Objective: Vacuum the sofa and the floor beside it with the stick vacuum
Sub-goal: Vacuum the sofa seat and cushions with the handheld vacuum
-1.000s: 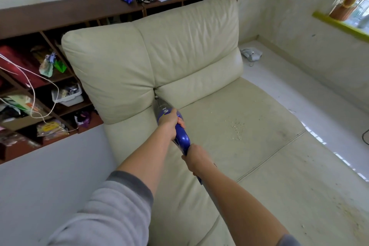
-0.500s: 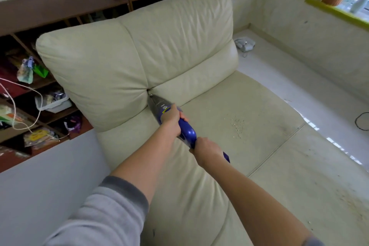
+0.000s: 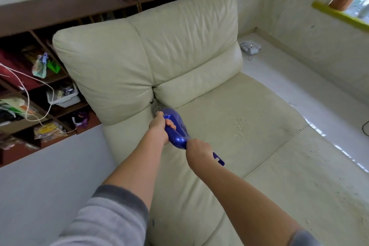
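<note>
A cream leather sofa (image 3: 199,50) fills the middle of the view. The blue vacuum (image 3: 177,126) lies low over the seat, its nozzle tip pushed into the crease where the two back cushions meet the seat. My left hand (image 3: 159,128) grips the front of the blue body. My right hand (image 3: 197,149) grips the handle behind it, and the blue handle end sticks out past that hand. A patch of pale crumbs (image 3: 239,126) lies on the seat cushion to the right of the vacuum. The pale floor (image 3: 289,86) runs along the sofa's right side.
A dark wooden shelf unit (image 3: 60,12) packed with bags, a white tub and white cords stands behind and left of the sofa. A white device (image 3: 249,47) lies on the floor by the far wall. A green window sill (image 3: 339,16) is at the upper right.
The vacuum's nozzle has stayed in the crease between the back cushions while my head moved. My right hand sits slightly further back and right, showing more of the handle end.
</note>
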Tool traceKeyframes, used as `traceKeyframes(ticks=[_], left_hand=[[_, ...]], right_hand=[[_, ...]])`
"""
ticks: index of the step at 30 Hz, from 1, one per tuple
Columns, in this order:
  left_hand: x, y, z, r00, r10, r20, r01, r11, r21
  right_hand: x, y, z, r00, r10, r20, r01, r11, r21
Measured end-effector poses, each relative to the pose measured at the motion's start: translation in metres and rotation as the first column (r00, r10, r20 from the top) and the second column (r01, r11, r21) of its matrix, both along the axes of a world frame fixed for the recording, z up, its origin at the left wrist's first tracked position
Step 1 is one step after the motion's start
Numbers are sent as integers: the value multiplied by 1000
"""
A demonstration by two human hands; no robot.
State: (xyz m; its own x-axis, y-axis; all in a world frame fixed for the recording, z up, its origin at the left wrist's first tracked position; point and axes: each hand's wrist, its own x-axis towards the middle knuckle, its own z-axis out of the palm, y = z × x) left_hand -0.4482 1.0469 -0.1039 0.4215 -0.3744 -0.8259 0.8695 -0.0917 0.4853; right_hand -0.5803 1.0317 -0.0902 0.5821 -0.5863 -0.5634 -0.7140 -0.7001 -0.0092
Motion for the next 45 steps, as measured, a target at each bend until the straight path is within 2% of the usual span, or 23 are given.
traceKeyframes(ticks=[4,9,11,14,20,26,33,36,41,45], left_hand=[[17,-19,-4,999,-33,8,33,999,24],[26,-58,-14,998,-70,2,70,997,44],[16,-70,-14,998,-63,27,62,997,40],[15,-88,-11,995,-96,32,95,995,26],[3,-92,2,968,-197,155,180,977,118],[-38,-73,10,952,-265,151,242,958,156],[-47,-65,-2,915,-333,229,298,939,173],[-26,-68,-5,917,-332,219,307,941,141],[11,-83,-22,976,-178,127,164,980,113],[46,-87,-37,980,-177,90,170,982,80]], right_hand=[[18,-16,-8,999,-44,18,44,999,25],[29,-43,-19,971,-238,36,227,956,185],[19,-50,-18,965,-261,32,249,946,207],[14,-61,-12,964,-259,59,244,952,186],[-2,-65,10,963,-258,84,234,947,222],[-44,-47,19,968,-241,72,217,946,242],[-52,-41,14,974,-212,76,196,965,175],[-31,-43,2,980,-172,97,159,978,132],[8,-58,-22,987,-136,89,129,988,82],[45,-68,-41,991,-118,69,113,991,76]])
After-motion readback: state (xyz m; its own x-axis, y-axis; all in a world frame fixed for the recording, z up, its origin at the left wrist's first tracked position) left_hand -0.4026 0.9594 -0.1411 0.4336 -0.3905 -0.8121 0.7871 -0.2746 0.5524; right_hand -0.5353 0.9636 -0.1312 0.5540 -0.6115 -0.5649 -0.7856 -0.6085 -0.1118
